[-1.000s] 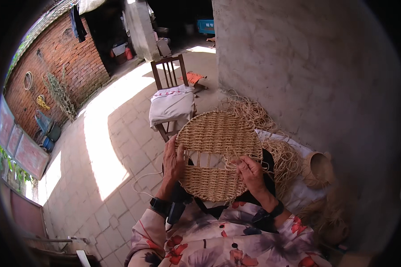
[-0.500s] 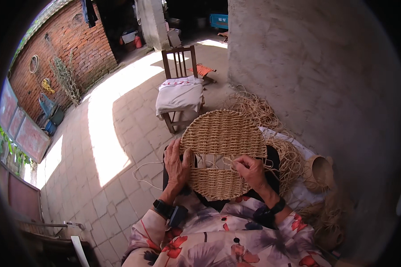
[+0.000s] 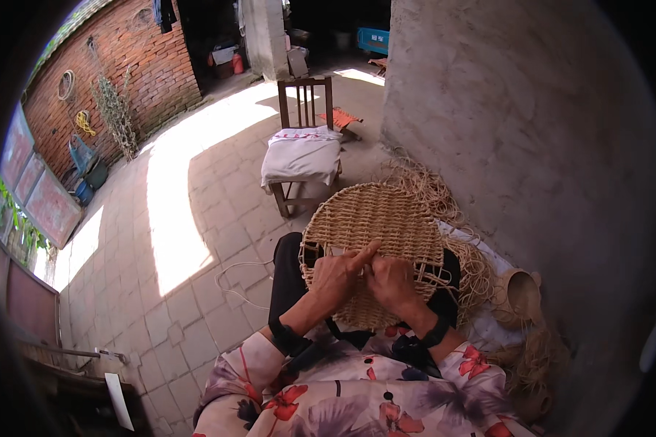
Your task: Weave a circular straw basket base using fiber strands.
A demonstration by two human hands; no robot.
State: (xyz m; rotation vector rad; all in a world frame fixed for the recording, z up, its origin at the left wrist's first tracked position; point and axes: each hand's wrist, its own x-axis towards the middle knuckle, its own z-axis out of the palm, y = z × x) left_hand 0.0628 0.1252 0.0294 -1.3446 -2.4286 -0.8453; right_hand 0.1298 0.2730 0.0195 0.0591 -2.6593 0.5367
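Note:
A round mat woven of tan straw cord (image 3: 379,211) rests on my lap, with an open band of bare strands across its lower half. My left hand (image 3: 337,278) lies over this band, its index finger stretched toward the middle and its other fingers curled. What it pinches, if anything, is hidden. Right beside it, my right hand (image 3: 393,282) is closed, fingertips meeting the left ones at the edge of the dense weave. It seems to grip a thin cord, mostly covered by the fingers. Loose strands stick out at the mat's right edge.
Piles of loose straw cord (image 3: 474,273) lie to my right by the grey wall (image 3: 517,131), near a round woven basket (image 3: 519,295). Ahead stands a wooden chair (image 3: 305,102) with a white cloth (image 3: 300,156). A long cord end (image 3: 229,273) trails at my left knee.
My left hand has left the mat's left edge and moved right to meet my right hand. The right hand has shifted slightly left. The view has tilted a little.

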